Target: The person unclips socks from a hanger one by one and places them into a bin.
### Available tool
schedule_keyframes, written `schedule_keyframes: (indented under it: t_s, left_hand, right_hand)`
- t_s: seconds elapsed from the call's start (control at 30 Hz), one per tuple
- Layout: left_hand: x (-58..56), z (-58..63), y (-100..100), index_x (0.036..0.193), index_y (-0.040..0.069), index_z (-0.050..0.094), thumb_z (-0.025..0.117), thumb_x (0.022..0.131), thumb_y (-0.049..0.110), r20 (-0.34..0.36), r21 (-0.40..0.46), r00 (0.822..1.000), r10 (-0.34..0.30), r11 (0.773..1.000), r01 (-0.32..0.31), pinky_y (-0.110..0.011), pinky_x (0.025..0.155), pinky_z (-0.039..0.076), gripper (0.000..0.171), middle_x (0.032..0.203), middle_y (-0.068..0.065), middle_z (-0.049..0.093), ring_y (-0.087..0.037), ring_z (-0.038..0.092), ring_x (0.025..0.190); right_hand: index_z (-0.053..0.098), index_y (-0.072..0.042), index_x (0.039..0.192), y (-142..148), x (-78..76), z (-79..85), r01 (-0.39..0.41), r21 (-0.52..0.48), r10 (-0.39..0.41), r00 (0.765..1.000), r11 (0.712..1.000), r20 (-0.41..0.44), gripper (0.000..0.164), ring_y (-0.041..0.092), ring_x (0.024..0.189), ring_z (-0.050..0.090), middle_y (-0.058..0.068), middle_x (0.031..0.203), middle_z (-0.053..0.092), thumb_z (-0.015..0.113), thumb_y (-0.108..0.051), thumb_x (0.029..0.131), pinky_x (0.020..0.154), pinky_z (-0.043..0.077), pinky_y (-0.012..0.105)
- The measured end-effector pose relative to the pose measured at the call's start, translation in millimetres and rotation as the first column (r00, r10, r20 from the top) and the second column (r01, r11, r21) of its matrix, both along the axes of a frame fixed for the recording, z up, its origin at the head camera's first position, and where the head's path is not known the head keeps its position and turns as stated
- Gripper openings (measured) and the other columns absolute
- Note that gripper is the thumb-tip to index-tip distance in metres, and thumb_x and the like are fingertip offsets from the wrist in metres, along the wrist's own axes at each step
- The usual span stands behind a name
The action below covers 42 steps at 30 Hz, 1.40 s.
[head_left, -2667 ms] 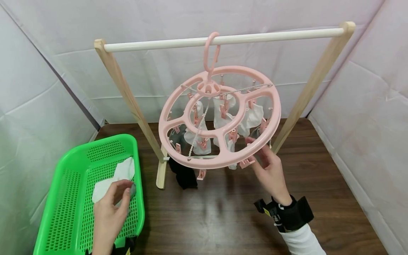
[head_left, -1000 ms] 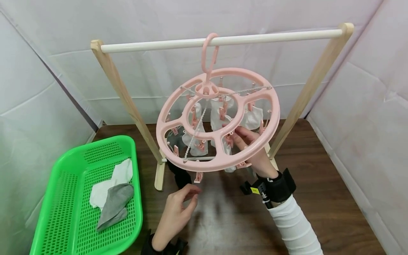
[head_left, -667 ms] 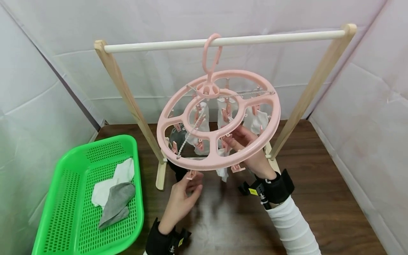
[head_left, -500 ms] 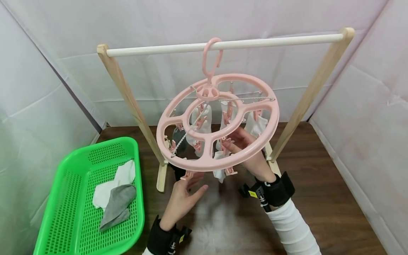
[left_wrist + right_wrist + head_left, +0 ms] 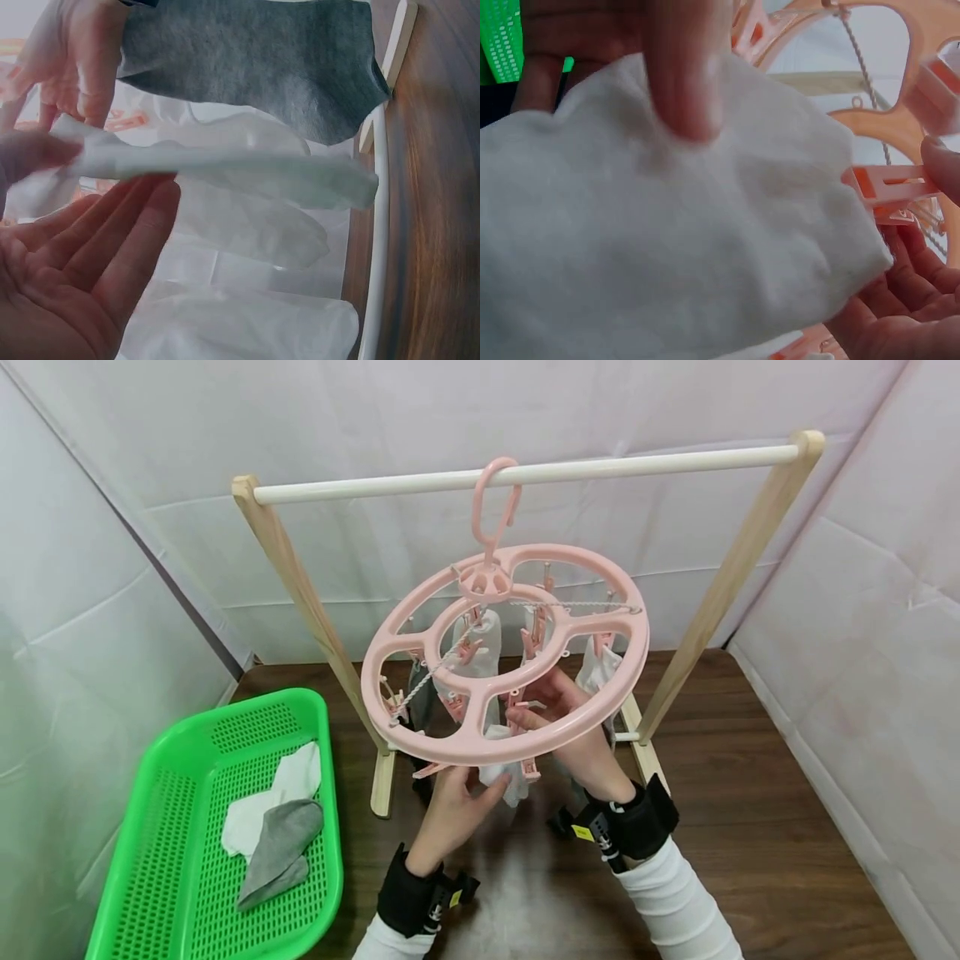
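My right hand reaches under the pink round drying hanger. It pinches a pink clothespin between thumb and fingers. At the clothespin's jaws is the edge of a white sock. My left hand is below the hanger's front rim, its fairly straight fingers behind the sock and its thumb in front. In the left wrist view, the left fingers look spread, with the sock passing between them and the thumb. A dark grey sock hangs beside the right hand.
The hanger hooks over a white rod on a wooden stand. More white socks hang from its clips. A green basket at left holds white cloths and a grey cloth.
My left hand let go of the grey cloth in the basket and moved right to the white sock. My right hand shifted inward from the rim to a clothespin. The hanger turned slightly.
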<state>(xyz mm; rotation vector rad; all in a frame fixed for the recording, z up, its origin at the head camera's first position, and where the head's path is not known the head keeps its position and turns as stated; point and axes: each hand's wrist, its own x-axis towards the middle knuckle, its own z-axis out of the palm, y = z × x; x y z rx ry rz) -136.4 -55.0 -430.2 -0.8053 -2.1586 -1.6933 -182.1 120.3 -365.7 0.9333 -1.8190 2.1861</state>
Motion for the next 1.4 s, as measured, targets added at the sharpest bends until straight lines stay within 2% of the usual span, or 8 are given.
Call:
schedule_keyframes:
  t_s: [0.3, 0.63, 0.77, 0.87, 0.93, 1.0, 1.2, 1.4]
  left_hand:
    - [5.4, -3.8, -5.5, 0.133, -0.005, 0.051, 0.049, 0.098, -0.007, 0.128, -0.021, 0.990, 0.066, 0.998, -0.064, -0.026, 0.049, 0.031, 0.035, 0.066, 0.000, 0.039, -0.009, 0.030, 0.048]
    - [10.1, -9.8, -13.6, 0.126, 0.003, 0.060, 0.055, 0.092, -0.010, 0.020, -0.086, 0.995, 0.095, 0.992, -0.093, -0.020, 0.046, 0.029, 0.036, 0.059, 0.006, 0.036, -0.002, 0.030, 0.046]
    - [14.7, -14.5, -23.3, 0.126, 0.004, 0.062, 0.052, 0.090, -0.014, -0.008, -0.125, 0.996, 0.093, 0.988, -0.093, -0.019, 0.047, 0.028, 0.042, 0.061, 0.005, 0.041, 0.001, 0.028, 0.048]
    - [17.7, -17.5, -32.0, 0.121, 0.004, 0.065, 0.051, 0.084, -0.019, -0.029, -0.158, 0.993, 0.117, 0.980, -0.120, -0.018, 0.048, 0.027, 0.046, 0.062, 0.008, 0.040, 0.002, 0.026, 0.048]
    - [20.0, -18.1, -37.5, 0.118, 0.006, 0.067, 0.051, 0.082, -0.021, -0.012, -0.171, 0.991, 0.130, 0.977, -0.130, -0.018, 0.046, 0.025, 0.047, 0.059, 0.009, 0.037, 0.002, 0.024, 0.046]
    - [22.8, -18.2, -42.9, 0.114, 0.008, 0.068, 0.051, 0.080, -0.022, 0.010, -0.182, 0.988, 0.155, 0.972, -0.151, -0.017, 0.045, 0.024, 0.049, 0.058, 0.009, 0.041, 0.001, 0.024, 0.045]
    - [31.3, -14.1, -60.6, 0.111, 0.010, 0.070, 0.053, 0.077, -0.024, -0.004, -0.195, 0.968, 0.251, 0.949, -0.247, -0.018, 0.044, 0.029, 0.051, 0.092, -0.005, 0.070, -0.001, 0.032, 0.046]
    - [38.2, -3.1, -83.3, 0.110, 0.013, 0.069, 0.052, 0.072, -0.026, -0.107, -0.201, 0.936, 0.336, 0.914, -0.352, -0.016, 0.042, 0.031, 0.057, 0.064, 0.003, 0.056, 0.003, 0.033, 0.047]
  right_hand:
    - [0.059, -0.009, 0.119, -1.1, 2.9, -4.0, 0.017, -0.008, -0.017, 1.000, 1.000, 0.018, 0.032, 0.024, 0.101, 0.062, 0.019, 0.107, 0.063, 0.069, -0.003, 0.089, 0.084, 0.051, 0.034]
    - [0.061, 0.000, 0.116, 2.2, 2.8, -3.5, 0.064, 0.043, -0.062, 0.997, 0.997, -0.039, 0.027, 0.024, 0.090, 0.066, 0.020, 0.104, 0.067, 0.068, -0.001, 0.089, 0.075, 0.053, 0.035]
    - [0.060, 0.000, 0.120, 7.2, -18.4, -34.6, 0.023, -0.022, -0.025, 0.995, 0.999, -0.098, 0.031, 0.024, 0.092, 0.066, 0.016, 0.108, 0.068, 0.067, -0.002, 0.090, 0.076, 0.052, 0.033]
    - [0.061, -0.001, 0.120, 7.7, -21.2, -38.7, 0.028, -0.044, -0.033, 0.993, 0.999, -0.110, 0.031, 0.025, 0.094, 0.066, 0.014, 0.108, 0.068, 0.067, -0.001, 0.090, 0.079, 0.052, 0.034]
    - [0.062, 0.000, 0.118, 7.0, -20.3, -36.5, 0.047, -0.041, -0.052, 0.992, 0.998, -0.114, 0.029, 0.024, 0.094, 0.066, 0.014, 0.107, 0.069, 0.067, -0.001, 0.090, 0.079, 0.052, 0.035]
    - [0.063, 0.001, 0.114, 3.3, -4.1, -11.7, 0.088, -0.013, -0.089, 0.993, 0.996, -0.074, 0.026, 0.024, 0.089, 0.067, 0.014, 0.102, 0.070, 0.069, 0.000, 0.088, 0.077, 0.053, 0.038]
    - [0.065, -0.003, 0.111, 3.6, 1.1, -4.3, 0.075, -0.025, -0.076, 0.996, 0.997, -0.046, 0.027, 0.022, 0.073, 0.066, 0.016, 0.097, 0.070, 0.063, 0.011, 0.088, 0.072, 0.054, 0.037]
    - [0.062, 0.004, 0.112, 5.5, -0.4, -8.4, 0.025, -0.071, -0.030, 0.997, 0.997, -0.067, 0.024, 0.026, 0.070, 0.065, 0.022, 0.090, 0.067, 0.062, 0.010, 0.089, 0.069, 0.053, 0.040]
